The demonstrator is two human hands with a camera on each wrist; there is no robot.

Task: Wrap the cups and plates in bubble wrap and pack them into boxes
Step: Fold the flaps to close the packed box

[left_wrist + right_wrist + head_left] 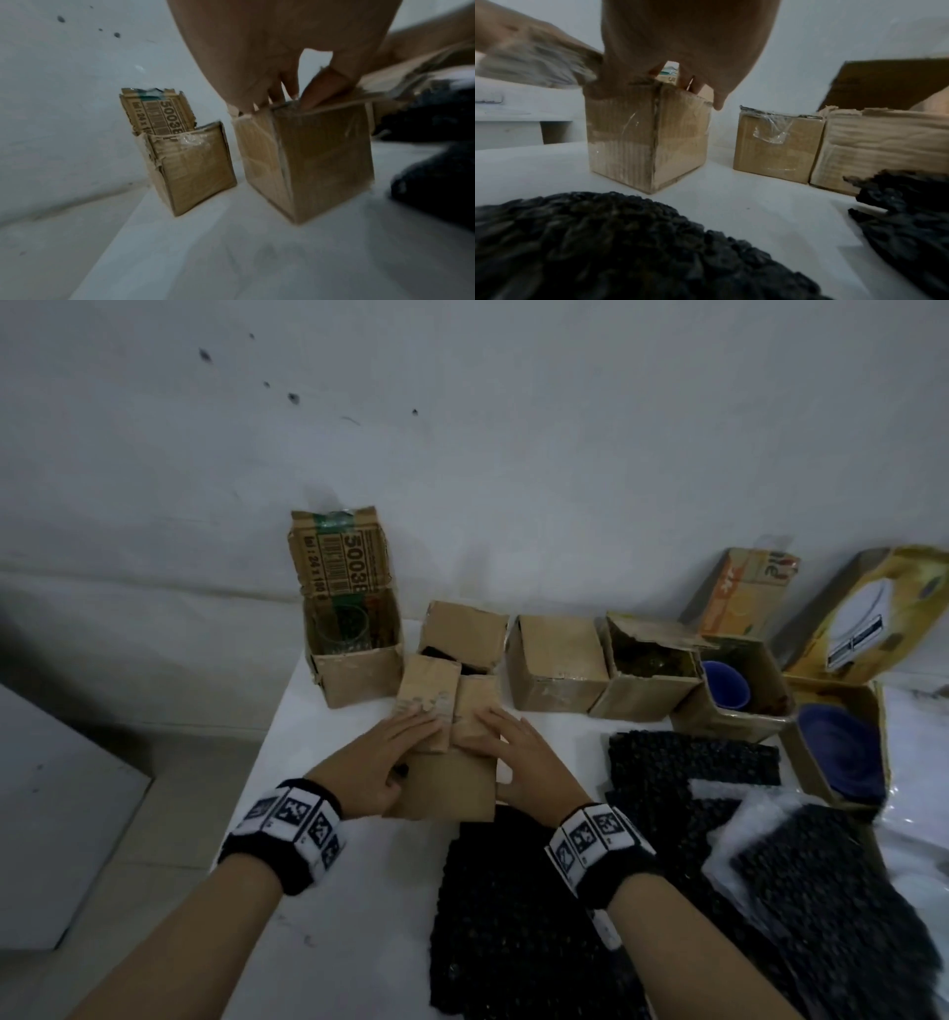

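A small cardboard box (447, 778) stands on the white table (359, 891) in front of me. My left hand (395, 747) lies flat on its left flap (429, 701), thumb down the box's side. My right hand (518, 747) presses the right flap (475, 711) with straight fingers. The far flap (462, 629) stands up, and something dark shows in the gap below it. In the wrist views the left hand (270, 60) and right hand (680, 40) rest on the box's (321, 158) (649, 138) top edge. Black bubble wrap (513, 916) lies just behind my wrists.
An open box (354, 670) holding a clear glass (341, 629) stands at the back left. To the right run a closed box (557, 660), an open box (647, 675), a box with a blue cup (726, 683) and one with a blue plate (842, 752). More bubble wrap (821, 891) lies right.
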